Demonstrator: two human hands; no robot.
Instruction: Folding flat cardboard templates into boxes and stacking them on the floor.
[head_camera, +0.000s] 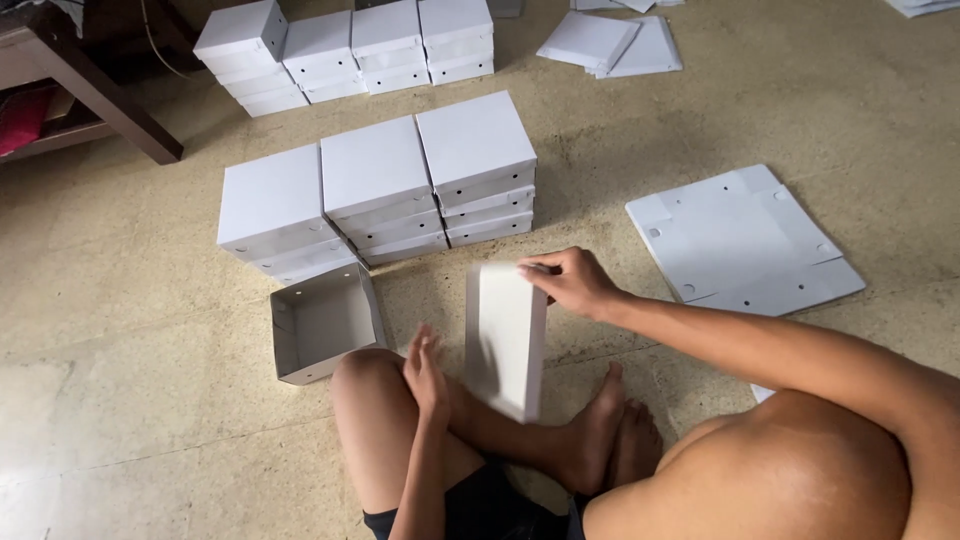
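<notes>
Stacks of closed white boxes (375, 195) sit at 12 o'clock, an open box tray (325, 322) at 10, flat cardboard sheets (745, 240) at 2. The white box piece (505, 340) stands on edge over the crossed legs, long axis running 12 to 6. Right hand (570, 282) pinches its top edge; left hand (425, 372) is flat, fingers together, just beside it.

1. a white box (505, 340) is held upright on the floor by the right hand (572, 281).
2. an open white box (325, 322) lies beside it.
3. stacked white boxes (380, 190) are ranged behind.
4. flat white blanks (740, 240) lie right.
</notes>
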